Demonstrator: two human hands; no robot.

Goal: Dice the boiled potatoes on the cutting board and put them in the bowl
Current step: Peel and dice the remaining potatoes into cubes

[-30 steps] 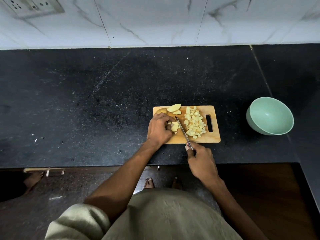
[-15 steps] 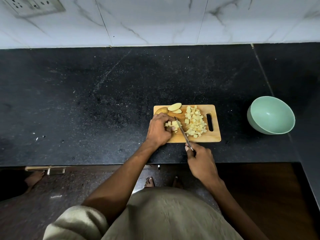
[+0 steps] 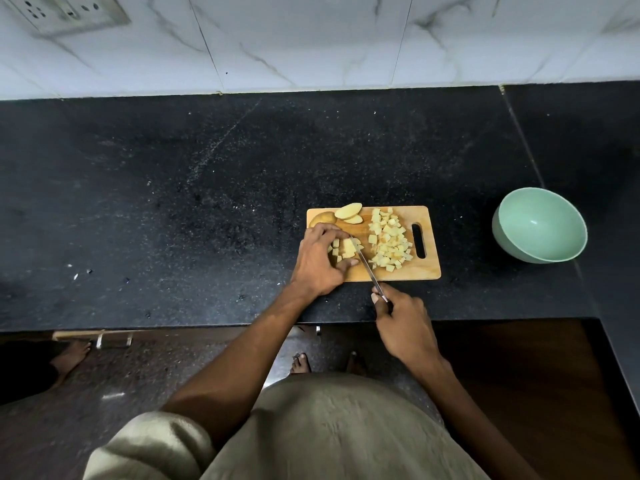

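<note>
Left hand (image 3: 317, 263) gripped potato (image 3: 347, 249) on board (image 3: 429, 268); right hand (image 3: 403, 322) held knife (image 3: 367, 268) (blade against potato); bowl (image 3: 540, 225) well apart.

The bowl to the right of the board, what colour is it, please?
Pale mint green bowl, head view.

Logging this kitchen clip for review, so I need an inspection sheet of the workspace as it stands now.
Surface: black speckled countertop, small pale specks at left.
Job's things: wooden cutting board; diced potato pile; uncut potato slices; empty green bowl right of the board, apart from it.
Clutter: nothing seen.
Grippers: left hand holds a partly diced potato piece; right hand grips the knife.
Cables: nothing seen.
Surroundings: marble wall tiles, wall socket, another person's foot at left.
</note>
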